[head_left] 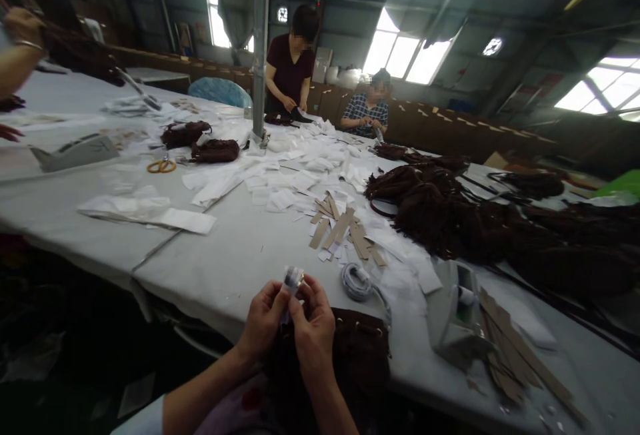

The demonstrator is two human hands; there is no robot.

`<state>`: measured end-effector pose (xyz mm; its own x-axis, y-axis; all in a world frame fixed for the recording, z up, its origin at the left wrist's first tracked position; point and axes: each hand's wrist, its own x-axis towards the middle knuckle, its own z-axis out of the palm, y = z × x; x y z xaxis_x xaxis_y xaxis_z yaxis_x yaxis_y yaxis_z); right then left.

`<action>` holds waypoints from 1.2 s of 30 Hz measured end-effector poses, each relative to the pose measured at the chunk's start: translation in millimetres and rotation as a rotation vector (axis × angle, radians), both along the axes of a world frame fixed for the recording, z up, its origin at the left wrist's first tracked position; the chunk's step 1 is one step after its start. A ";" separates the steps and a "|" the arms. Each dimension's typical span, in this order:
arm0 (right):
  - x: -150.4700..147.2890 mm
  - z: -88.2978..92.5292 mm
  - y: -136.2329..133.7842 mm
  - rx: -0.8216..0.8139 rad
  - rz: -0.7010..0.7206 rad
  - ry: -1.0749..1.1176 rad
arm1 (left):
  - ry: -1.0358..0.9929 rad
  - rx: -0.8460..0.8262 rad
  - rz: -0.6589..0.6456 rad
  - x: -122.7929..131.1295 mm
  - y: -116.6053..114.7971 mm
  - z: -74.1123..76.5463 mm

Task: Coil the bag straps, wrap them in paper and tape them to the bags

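My left hand (266,315) and my right hand (313,318) meet at the table's front edge. Between their fingertips is a small clear plastic piece (293,278) with a shiny part, too small to make out fully. The fingers of both hands are closed on it. Below and beside my right hand lies a dark brown bag (361,348) with metal eyelets along its upper edge. Part of the bag is hidden behind my hands and forearms.
On the table (225,262) are cardboard strips (344,227), a grey coil (357,282), a tape dispenser (456,318), yellow-handled scissors (161,166) and piled brown bags (430,208). A metal post (259,48) stands mid-table. Two people work opposite; another person's arm (20,55) reaches in left.
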<state>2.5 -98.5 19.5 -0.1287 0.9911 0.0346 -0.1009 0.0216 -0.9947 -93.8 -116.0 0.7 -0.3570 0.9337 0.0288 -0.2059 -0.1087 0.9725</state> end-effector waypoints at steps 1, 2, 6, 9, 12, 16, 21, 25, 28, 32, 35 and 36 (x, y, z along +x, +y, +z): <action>1.1 0.9 0.6 -0.027 0.025 0.058 | 0.064 0.002 -0.011 -1.7 -0.3 0.7; 2.4 1.9 1.1 -0.047 0.047 0.112 | 0.129 0.001 -0.025 -3.4 -0.6 1.5; 7.4 3.5 1.8 -0.049 0.063 0.205 | 0.405 -0.021 -0.102 -8.1 -3.8 9.7; 9.8 2.5 1.1 0.014 0.007 0.113 | 0.485 0.006 -0.214 -12.5 -7.9 19.6; 9.9 2.8 0.9 0.066 -0.007 0.022 | 0.420 -0.003 -0.251 -18.3 -10.2 23.8; 8.0 5.5 2.1 0.066 0.047 0.035 | 0.073 -0.102 -0.190 -23.0 -5.5 18.6; 9.6 5.8 3.6 -0.023 0.116 0.179 | -0.211 -0.247 -0.333 -34.5 10.3 26.4; 7.9 3.7 2.5 -0.085 0.150 0.261 | -0.010 -0.241 -0.497 -43.3 19.3 34.3; 4.3 1.4 3.9 -0.078 0.136 0.253 | 0.093 -0.130 -0.344 -35.6 22.9 27.6; 6.3 -1.0 9.2 -0.046 0.135 0.142 | 0.005 -0.094 -0.170 -18.3 26.6 13.9; 11.9 -1.1 11.3 -0.037 0.198 0.128 | -0.109 -0.146 -0.240 -12.5 28.3 8.7; 13.3 -1.0 11.0 -0.035 0.216 0.132 | -0.123 -0.155 -0.254 -11.7 28.6 7.8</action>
